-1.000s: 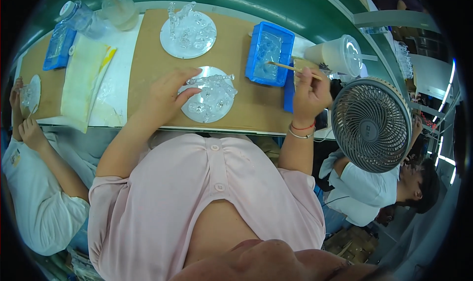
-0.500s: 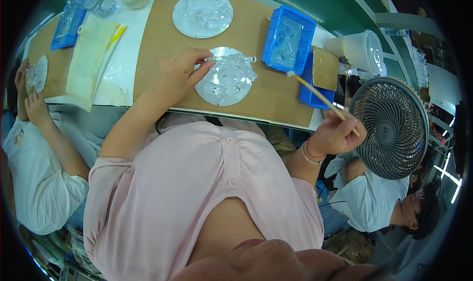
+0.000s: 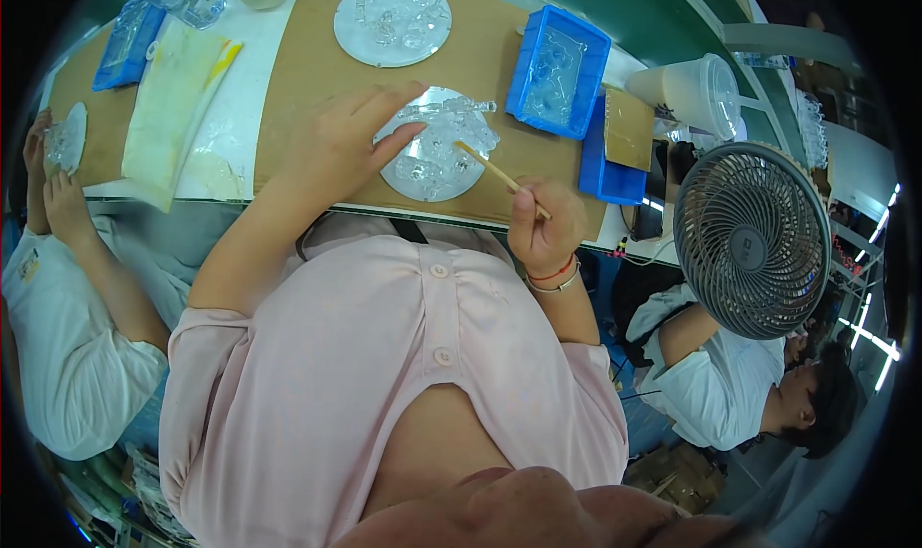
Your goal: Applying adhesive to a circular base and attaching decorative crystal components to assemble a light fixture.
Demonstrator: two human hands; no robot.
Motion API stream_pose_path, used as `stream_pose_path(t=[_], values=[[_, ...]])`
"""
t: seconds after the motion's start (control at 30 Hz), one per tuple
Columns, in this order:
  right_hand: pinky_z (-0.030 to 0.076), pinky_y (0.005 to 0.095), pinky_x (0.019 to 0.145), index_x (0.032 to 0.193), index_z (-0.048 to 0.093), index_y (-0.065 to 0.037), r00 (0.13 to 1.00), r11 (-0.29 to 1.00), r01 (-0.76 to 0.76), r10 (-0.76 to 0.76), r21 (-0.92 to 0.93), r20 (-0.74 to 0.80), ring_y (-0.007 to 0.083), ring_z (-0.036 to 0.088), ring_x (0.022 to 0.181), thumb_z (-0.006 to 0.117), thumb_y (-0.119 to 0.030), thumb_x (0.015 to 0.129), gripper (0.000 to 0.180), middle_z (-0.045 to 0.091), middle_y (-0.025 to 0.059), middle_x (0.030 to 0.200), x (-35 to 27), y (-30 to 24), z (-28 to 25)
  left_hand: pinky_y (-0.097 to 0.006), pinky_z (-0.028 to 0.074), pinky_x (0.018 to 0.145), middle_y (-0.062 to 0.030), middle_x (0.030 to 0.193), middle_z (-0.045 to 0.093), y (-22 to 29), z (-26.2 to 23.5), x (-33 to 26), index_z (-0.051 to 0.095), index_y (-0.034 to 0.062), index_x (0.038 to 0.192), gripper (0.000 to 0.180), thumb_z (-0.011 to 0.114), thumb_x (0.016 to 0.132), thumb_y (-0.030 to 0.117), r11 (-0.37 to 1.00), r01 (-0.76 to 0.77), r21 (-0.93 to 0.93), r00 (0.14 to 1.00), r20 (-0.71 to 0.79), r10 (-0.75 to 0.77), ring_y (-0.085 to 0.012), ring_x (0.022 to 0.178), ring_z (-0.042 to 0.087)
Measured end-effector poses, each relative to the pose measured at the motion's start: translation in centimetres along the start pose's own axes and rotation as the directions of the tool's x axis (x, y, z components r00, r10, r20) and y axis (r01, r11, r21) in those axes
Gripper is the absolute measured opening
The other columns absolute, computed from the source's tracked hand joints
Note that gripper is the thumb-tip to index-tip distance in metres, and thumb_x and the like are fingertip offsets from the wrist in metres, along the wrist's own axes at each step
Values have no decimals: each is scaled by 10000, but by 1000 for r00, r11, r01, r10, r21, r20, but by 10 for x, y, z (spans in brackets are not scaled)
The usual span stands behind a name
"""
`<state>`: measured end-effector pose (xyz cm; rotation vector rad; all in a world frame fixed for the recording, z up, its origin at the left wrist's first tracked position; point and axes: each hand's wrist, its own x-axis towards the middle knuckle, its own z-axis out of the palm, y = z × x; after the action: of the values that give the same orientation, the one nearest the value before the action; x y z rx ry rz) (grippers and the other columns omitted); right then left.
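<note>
My right hand (image 3: pixel 549 223) grips a thin wooden stick (image 3: pixel 490 169). The stick's far tip is over the clear pieces on a round mirror-like disc (image 3: pixel 428 191), though I cannot tell whether it touches them. At the disc's left edge is my left hand (image 3: pixel 360 135), open, thumb and forefinger apart with nothing pinched. A clear knobbly rod (image 3: pixel 466 109) lies across the far part of the disc, its left end close to those fingers. Small clear glass-like pieces (image 3: pixel 427 149) cover much of the disc.
Beyond is a second disc (image 3: pixel 420 48) with clear pieces. A blue tray (image 3: pixel 560 125) of clear parts, a brown card (image 3: pixel 628 130), a plastic tub (image 3: pixel 687 97) and a fan (image 3: pixel 752 245) stand right. Left lies a pale yellow sheet (image 3: pixel 173 116); another person's hands (image 3: pixel 65 197) are beyond.
My right hand has swung left with the wooden stick, bringing its tip over the near disc. My left thumb and forefinger have parted, letting go of the clear rod.
</note>
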<state>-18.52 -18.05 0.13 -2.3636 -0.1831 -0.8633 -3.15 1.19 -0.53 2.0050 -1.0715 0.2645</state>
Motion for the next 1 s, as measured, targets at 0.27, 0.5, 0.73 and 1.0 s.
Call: stream_pose_path(t=[0.27,0.5,0.73,1.0], values=[[419,302,477,861,500,-13,998,998,34,-30,-58,58,234,563,524,570,-7,879,73,606,98,662,10,-3,1,-300,493,547,-63,789,680,-2,7,-4,679,73,968,208,739,769,80,992,-122,29,992,-35,123,-194,646,642],[415,337,482,873,485,-30,986,998,64,-59,-27,154,269,549,529,583,15,847,111,602,111,699,13,-14,-3,-313,494,575,-32,795,656,-5,5,-9,671,97,948,165,712,794,141,996,-94,14,995,-17,94,-198,676,635],[431,359,480,881,514,-18,970,994,91,-104,68,218,296,548,555,650,15,789,167,565,123,702,8,-12,-8,-319,481,581,-26,812,653,-5,8,-15,668,104,962,185,712,786,134,992,-105,71,993,-41,108,-194,687,634],[450,246,507,918,491,-13,992,991,-119,116,61,50,163,598,554,544,-101,945,107,621,117,681,-11,0,4,-313,471,569,-19,818,641,-5,11,-16,665,114,981,200,710,788,143,990,-126,64,991,-41,128,-184,657,622]])
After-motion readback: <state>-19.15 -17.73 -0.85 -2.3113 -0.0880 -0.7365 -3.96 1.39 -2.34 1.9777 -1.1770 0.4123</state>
